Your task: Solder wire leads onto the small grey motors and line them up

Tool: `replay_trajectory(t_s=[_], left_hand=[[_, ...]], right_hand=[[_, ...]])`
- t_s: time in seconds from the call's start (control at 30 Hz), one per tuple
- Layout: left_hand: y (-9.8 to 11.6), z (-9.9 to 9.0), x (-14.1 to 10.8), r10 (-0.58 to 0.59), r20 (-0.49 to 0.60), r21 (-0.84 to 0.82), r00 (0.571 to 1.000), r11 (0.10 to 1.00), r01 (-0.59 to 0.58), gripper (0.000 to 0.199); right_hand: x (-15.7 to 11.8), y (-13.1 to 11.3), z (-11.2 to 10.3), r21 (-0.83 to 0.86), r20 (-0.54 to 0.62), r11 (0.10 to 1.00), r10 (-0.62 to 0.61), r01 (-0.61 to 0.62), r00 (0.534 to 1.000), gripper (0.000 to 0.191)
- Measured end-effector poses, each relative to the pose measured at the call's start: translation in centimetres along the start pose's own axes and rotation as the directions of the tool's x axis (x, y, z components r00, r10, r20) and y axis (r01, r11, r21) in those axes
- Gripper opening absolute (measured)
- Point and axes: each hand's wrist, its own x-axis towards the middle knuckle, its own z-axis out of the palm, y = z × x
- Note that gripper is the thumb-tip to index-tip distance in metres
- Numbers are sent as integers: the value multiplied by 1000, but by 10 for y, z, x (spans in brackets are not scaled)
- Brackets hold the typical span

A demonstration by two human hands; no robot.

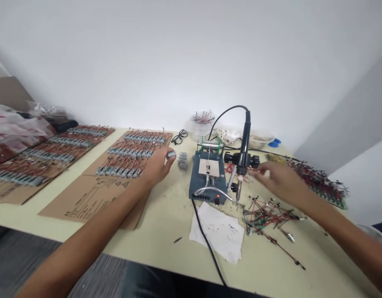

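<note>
Here, the left hand (156, 167) has a small grey motor (171, 154) pinched between thumb and fingers, just to the left of a few loose motors (182, 160) on the tabletop (166, 215); whether it is lifted clear cannot be told. Gripping it by the metal case seems sound, since a light, firm pinch there should stop it rolling. The right hand (279, 180) is blurred, near the black knob (255, 161) beside the soldering iron (244, 140); its fingers look partly bent, but I cannot tell whether they hold or touch anything. A red light (218, 195) glows on the blue box (194, 178), so the iron is best treated as hot: both hands would do well to pass wide of its metal tip (238, 190). The pile of wires (268, 215) lies close to that tip, below the right hand, and a low forearm could snag it. Lifting any one wire gently by its end, rather than tugging, would likely spare tangles.
</note>
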Motion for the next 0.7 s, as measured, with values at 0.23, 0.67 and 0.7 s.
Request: replay_trajectory(t_s=[0.23,0.67,0.7], left_hand=[[5,8,-8,-1,25,-84,1000,996,3,35],[7,8,-10,-25,35,-51,999,998,27,34],[7,7,-10,-29,38,-44,999,999,31,34]], right_hand=[[29,10,44,-139,115,989,-27,43,993,29],[0,30,-7,228,-264,969,152,-92,952,28],[-2,33,-13,290,-306,951,200,-109,931,30]])
